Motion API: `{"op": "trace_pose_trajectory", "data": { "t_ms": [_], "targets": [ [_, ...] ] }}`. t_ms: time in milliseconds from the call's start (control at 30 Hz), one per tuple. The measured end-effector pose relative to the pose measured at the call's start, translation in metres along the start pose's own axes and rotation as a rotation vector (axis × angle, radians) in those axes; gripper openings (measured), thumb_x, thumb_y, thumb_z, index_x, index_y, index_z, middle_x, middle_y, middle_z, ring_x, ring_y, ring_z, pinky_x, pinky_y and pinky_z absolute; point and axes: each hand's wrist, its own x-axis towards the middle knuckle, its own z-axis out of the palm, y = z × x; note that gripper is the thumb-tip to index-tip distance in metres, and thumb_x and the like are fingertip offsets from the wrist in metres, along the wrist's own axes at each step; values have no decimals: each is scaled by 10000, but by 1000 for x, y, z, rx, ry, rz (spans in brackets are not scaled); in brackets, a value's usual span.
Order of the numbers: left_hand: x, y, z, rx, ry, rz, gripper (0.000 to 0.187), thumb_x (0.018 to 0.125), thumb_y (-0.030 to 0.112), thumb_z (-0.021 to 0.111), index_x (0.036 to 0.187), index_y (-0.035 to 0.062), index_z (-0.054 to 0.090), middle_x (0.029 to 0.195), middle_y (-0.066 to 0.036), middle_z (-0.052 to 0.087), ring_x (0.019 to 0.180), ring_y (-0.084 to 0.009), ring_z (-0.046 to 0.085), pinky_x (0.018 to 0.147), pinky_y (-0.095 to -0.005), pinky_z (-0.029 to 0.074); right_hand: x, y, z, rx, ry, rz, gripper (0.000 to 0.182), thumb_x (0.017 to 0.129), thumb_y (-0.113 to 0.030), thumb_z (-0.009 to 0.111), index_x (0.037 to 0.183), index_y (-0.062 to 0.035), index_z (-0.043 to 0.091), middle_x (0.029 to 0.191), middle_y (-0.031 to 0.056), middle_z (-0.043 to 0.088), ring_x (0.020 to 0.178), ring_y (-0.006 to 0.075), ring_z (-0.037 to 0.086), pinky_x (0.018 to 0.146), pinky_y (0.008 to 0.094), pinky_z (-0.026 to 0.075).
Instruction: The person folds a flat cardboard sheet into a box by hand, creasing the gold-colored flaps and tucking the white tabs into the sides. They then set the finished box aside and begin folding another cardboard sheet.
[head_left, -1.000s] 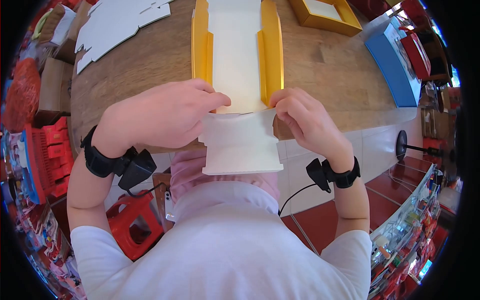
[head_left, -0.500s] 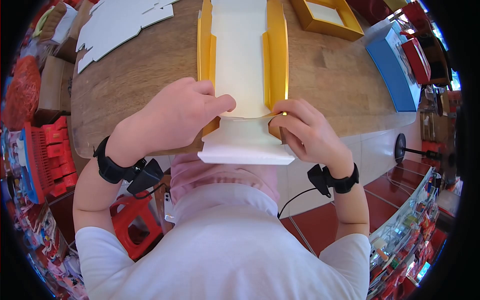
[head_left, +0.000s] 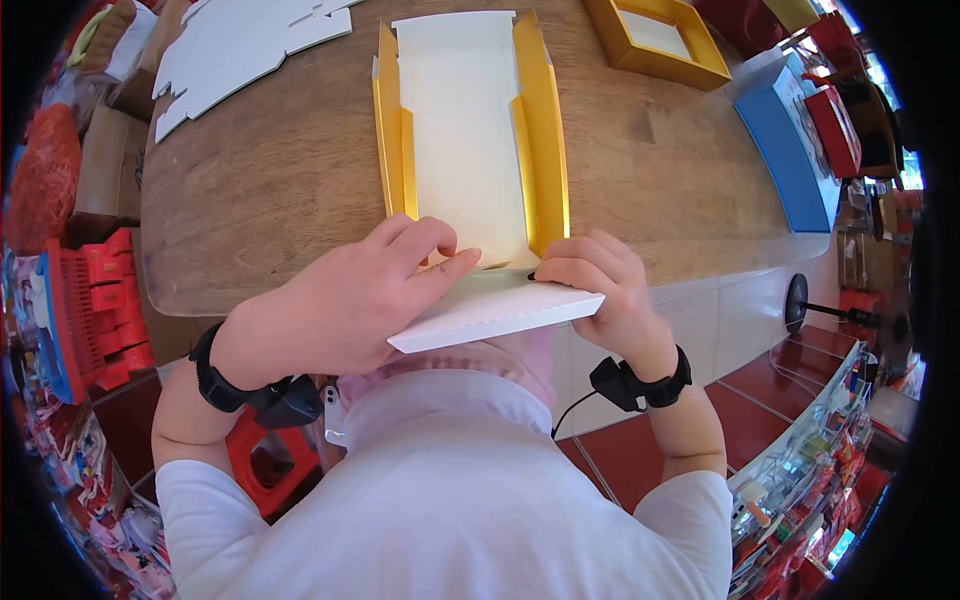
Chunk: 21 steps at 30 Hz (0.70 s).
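Observation:
A partly folded cardboard box (head_left: 462, 130), white inside with gold side walls, lies lengthwise on the wooden table. Its near end panel (head_left: 500, 311) is raised and tilted at the table's front edge. At the near left corner, my left hand (head_left: 375, 290) grips the cardboard with bent fingers, its index finger and thumb over the inside of the fold. My right hand (head_left: 600, 290) is closed on the near right corner, fingers wrapped round the end panel. The palm sides of both hands are hidden.
Flat white cardboard sheets (head_left: 240, 50) lie at the back left. A gold box (head_left: 660, 40) stands at the back right, with a blue box (head_left: 790, 140) and a red box (head_left: 832, 125) at the right edge. A red stool (head_left: 268, 460) is below left.
The box has moved toward me and slightly left. Its near end panel has tilted up, and both hands have moved lower with it.

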Motion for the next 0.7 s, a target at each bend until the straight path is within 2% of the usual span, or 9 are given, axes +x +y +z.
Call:
{"op": "trace_pose_trajectory", "data": {
  "t_ms": [100, 233, 300, 333, 400, 433, 500, 633, 700],
  "targets": [
    [-4, 2, 5, 2, -13, 12, 683, 717, 40, 728, 1372, -7, 541, 1025, -95, 583, 970, -274, 559, 856, -368, 498, -2, 3, 1, -3, 27, -10, 177, 728, -83, 707, 894, -78, 647, 864, 55, 645, 699, 253, 593, 595, 360, 481],
    [-11, -13, 21, -7, 57, -15, 659, 701, 24, 742, 1338, 26, 575, 978, -47, 619, 989, -255, 550, 820, -345, 497, -5, 2, 3, -9, 52, -3, 168, 731, -67, 708, 881, -74, 634, 856, 62, 644, 687, 252, 592, 589, 359, 476],
    [-11, -19, 28, -83, 348, 86, 642, 694, 3, 720, 1313, 114, 590, 960, -20, 622, 962, -227, 581, 853, -367, 465, -11, 4, 6, 59, 124, 58, 214, 712, -39, 716, 901, -65, 621, 829, 67, 639, 683, 270, 593, 582, 360, 467],
    [-12, -18, 26, -85, 348, 85, 642, 694, 3, 720, 1313, 114, 590, 960, -20, 622, 962, -227, 581, 853, -367, 465, -14, 4, 5, 59, 122, 59, 214, 712, -39, 716, 901, -65, 621, 829, 67, 639, 683, 270, 593, 582, 360, 467],
    [-14, -15, 17, 14, 327, 4, 524, 735, 82, 764, 1239, 107, 625, 829, 49, 659, 927, -217, 561, 905, -354, 368, -18, 7, 2, 130, 18, 128, 253, 773, 15, 730, 978, -33, 590, 877, 102, 634, 680, 264, 601, 580, 356, 484],
    [-14, -16, 17, 15, 329, -1, 524, 735, 82, 764, 1239, 107, 625, 829, 49, 659, 927, -217, 561, 905, -354, 368, -20, 6, 6, 133, 15, 125, 253, 773, 15, 730, 978, -33, 590, 877, 102, 634, 680, 264, 601, 580, 356, 484],
    [-12, -19, 17, -232, 266, -104, 526, 742, 106, 751, 1250, 107, 615, 897, 22, 663, 918, -196, 556, 933, -363, 320, -25, 4, 16, 373, 206, 185, 309, 852, 22, 722, 1093, -6, 529, 948, 133, 615, 677, 221, 603, 575, 313, 498],
    [-6, -27, -1, -256, 130, -111, 532, 741, 101, 730, 1258, 104, 604, 967, -3, 661, 896, -192, 555, 908, -346, 338, -22, 2, 12, 195, 180, 66, 427, 878, 9, 723, 1185, 2, 426, 988, 133, 584, 678, 158, 588, 577, 259, 498],
    [-2, -31, -3, -263, 122, -29, 528, 744, 108, 721, 1259, 104, 603, 1010, -25, 649, 857, -197, 551, 896, -331, 344, -24, -5, 13, 212, 198, 208, 537, 858, 29, 735, 1231, -12, 351, 973, 110, 576, 650, 127, 555, 565, 230, 470]
  ]
}}
